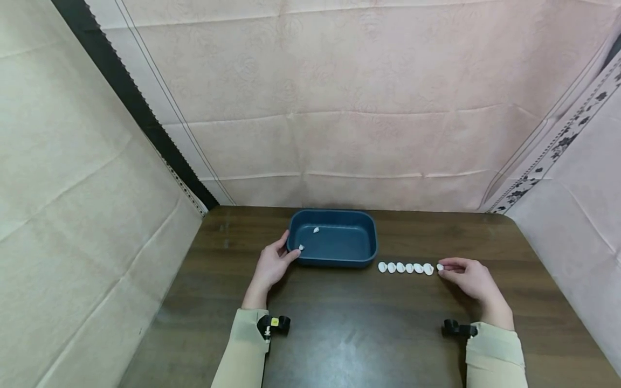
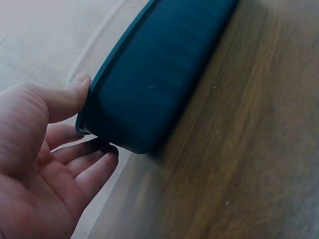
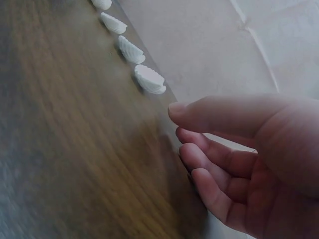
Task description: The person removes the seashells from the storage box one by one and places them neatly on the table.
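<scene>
At its left end, a dark blue rectangular tray [image 1: 335, 264] is gripped by my left hand [image 1: 273, 264], with the thumb over the rim and the fingers outside. Inside the tray lie two small white seashells, one seashell [image 1: 316, 230] toward the back and another seashell [image 1: 301, 247] by the thumb. My right hand [image 1: 468, 277] pinches a white seashell [image 1: 440, 267] between thumb and fingertips, at the right end of a row. That row of several ribbed white seashells [image 1: 409, 268] runs from the tray's front right corner to the right. In the right wrist view the thumb hides the pinched shell.
Everything stands on a brown wooden table [image 1: 349, 334]. Pale cloth [image 1: 368, 108] hangs behind the table's back edge, and more cloth drapes the left and right sides. A small black camera is strapped to each wrist.
</scene>
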Motion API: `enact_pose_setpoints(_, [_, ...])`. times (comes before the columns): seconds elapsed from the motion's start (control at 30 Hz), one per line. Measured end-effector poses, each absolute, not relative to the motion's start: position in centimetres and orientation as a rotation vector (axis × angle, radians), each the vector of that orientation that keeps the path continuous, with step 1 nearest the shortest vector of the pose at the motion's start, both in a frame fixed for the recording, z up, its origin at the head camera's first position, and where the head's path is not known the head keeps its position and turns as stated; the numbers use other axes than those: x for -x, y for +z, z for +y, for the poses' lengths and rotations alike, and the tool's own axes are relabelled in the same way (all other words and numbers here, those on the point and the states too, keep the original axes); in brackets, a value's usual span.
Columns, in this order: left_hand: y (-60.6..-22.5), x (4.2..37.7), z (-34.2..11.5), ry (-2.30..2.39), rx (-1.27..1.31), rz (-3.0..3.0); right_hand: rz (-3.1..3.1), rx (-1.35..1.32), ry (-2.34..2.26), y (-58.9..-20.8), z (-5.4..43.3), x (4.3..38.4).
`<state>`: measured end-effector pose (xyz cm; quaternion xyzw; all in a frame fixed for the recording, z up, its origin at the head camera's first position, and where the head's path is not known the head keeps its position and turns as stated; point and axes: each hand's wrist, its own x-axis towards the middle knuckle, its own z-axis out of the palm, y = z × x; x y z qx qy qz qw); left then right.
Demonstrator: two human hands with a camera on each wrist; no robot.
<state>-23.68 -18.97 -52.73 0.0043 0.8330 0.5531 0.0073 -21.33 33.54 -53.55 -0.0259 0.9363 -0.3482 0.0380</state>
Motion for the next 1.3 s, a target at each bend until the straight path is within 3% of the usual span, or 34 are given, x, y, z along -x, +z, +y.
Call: enact_pose_setpoints(1.3, [-52.61, 23.66, -18.84, 1.747, 0.001, 2.589, 2.867, 0.070, -1.067, -54.10, 32.96, 21.57])
